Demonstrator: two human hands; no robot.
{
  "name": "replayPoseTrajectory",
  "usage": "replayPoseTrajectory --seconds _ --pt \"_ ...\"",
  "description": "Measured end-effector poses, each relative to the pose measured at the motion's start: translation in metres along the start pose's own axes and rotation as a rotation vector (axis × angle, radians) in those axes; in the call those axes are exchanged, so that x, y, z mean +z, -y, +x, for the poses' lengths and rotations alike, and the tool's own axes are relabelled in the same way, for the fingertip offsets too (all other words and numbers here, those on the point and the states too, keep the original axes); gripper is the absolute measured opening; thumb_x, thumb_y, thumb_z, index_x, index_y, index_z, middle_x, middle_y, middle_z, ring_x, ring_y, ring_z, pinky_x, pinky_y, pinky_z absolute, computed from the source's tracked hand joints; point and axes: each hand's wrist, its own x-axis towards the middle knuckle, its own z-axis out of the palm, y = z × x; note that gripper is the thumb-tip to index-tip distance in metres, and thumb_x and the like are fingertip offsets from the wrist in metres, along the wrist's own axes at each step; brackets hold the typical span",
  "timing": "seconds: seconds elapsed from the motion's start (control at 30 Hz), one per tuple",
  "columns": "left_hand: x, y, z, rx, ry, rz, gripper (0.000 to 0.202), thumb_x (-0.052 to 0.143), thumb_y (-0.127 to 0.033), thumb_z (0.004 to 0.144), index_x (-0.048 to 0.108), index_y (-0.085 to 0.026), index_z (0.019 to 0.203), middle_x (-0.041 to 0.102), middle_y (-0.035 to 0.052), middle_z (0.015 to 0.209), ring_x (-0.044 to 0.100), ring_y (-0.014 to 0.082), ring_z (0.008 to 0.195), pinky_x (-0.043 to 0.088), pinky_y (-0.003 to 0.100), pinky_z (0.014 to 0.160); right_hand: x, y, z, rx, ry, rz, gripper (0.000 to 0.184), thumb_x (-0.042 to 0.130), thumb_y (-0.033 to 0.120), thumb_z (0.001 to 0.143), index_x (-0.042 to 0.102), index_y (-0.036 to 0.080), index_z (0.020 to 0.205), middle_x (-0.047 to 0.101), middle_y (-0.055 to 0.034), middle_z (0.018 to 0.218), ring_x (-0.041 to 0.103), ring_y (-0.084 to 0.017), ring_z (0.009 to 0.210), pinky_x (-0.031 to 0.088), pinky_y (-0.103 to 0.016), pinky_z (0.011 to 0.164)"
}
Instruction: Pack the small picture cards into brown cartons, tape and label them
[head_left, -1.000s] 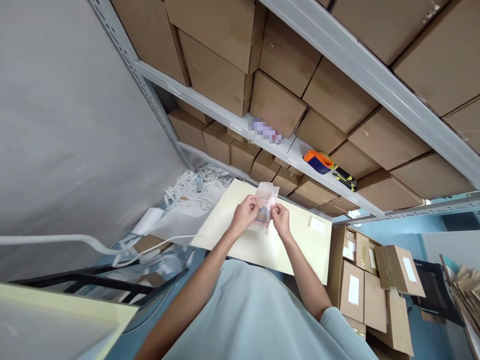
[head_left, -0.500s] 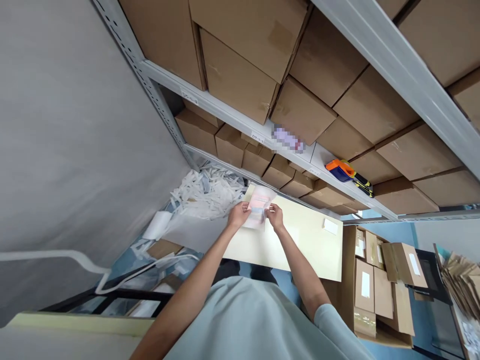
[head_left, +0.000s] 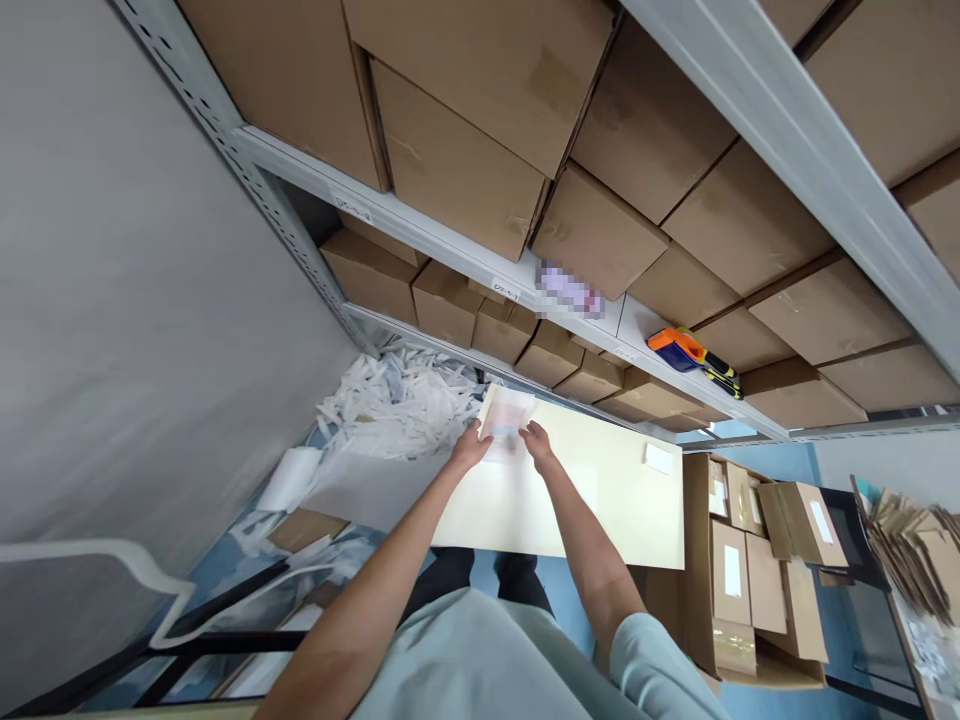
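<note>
A thin, pale packet [head_left: 508, 418] with pinkish and bluish bands lies flat over the left end of the cream tabletop [head_left: 630, 520]. It looks partly see-through, and its print is too blurred to read. My left hand [head_left: 470, 447] is closed on its left edge. On the opposite edge, my right hand [head_left: 537, 445] pinches it with thumb and fingers. A small white slip or box [head_left: 658, 459] rests near the table's far right corner.
White paper strips [head_left: 409, 400] are heaped left of the table, near a white roll [head_left: 289, 478]. Shelves of cardboard boxes [head_left: 457, 140] rise ahead. An orange-and-blue tool [head_left: 679, 350] lies on a ledge. Right stands a large carton [head_left: 697, 560] holding smaller boxes.
The packet, tilted up between my hands before, now lies flatter against the tabletop. Both hands still hold its sides. The view has shifted slightly.
</note>
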Motion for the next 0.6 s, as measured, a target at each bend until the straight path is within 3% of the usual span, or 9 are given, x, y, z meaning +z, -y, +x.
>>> replayPoseTrajectory --seconds 0.13,0.3,0.4,0.47,0.6 --pt "-0.007 -0.011 -0.027 0.0 -0.08 -0.158 0.061 0.081 -0.028 0.083 0.067 -0.018 0.141 0.07 0.0205 0.152 0.067 0.0378 0.142 0.057 0.046 0.113 -0.026 0.01 -0.03 -0.061 0.046 0.022 0.066 0.086 0.042 0.079 0.073 0.019 0.14 0.066 -0.0189 0.16 0.062 -0.035 0.152 0.051 -0.049 0.125" --pt "-0.02 -0.038 -0.086 0.136 -0.236 -0.366 0.052 0.074 -0.029 0.085 0.07 -0.02 0.136 0.074 0.0166 0.146 0.072 0.031 0.136 0.058 0.044 0.115 -0.06 0.02 -0.078 -0.262 0.202 0.0 0.073 0.088 0.059 0.077 0.075 0.019 0.137 0.068 -0.0203 0.157 0.067 -0.038 0.146 0.052 -0.052 0.125" --pt "-0.03 -0.051 -0.142 0.243 -0.366 -0.521 0.051 0.071 -0.031 0.084 0.072 -0.019 0.134 0.078 0.0167 0.138 0.08 0.0264 0.107 0.064 0.044 0.102 -0.075 0.03 -0.104 -0.419 0.349 -0.059 0.077 0.086 0.07 0.076 0.076 0.019 0.134 0.073 -0.0208 0.15 0.072 -0.039 0.138 0.057 -0.054 0.119" --pt "-0.037 -0.054 -0.187 0.282 -0.456 -0.582 0.052 0.068 -0.03 0.083 0.072 -0.018 0.134 0.079 0.0162 0.134 0.078 0.0225 0.09 0.066 0.04 0.088 -0.08 0.039 -0.123 -0.507 0.451 -0.107 0.078 0.083 0.074 0.079 0.076 0.019 0.133 0.076 -0.0216 0.146 0.075 -0.038 0.132 0.06 -0.054 0.114" --pt "-0.046 -0.039 -0.29 0.25 -0.67 -0.576 0.052 0.059 -0.028 0.085 0.073 -0.017 0.133 0.079 0.0153 0.133 0.072 0.0182 0.08 0.062 0.032 0.073 -0.081 0.052 -0.168 -0.652 0.675 -0.197 0.066 0.076 0.071 0.088 0.078 0.02 0.13 0.077 -0.0212 0.142 0.078 -0.036 0.125 0.064 -0.052 0.106"
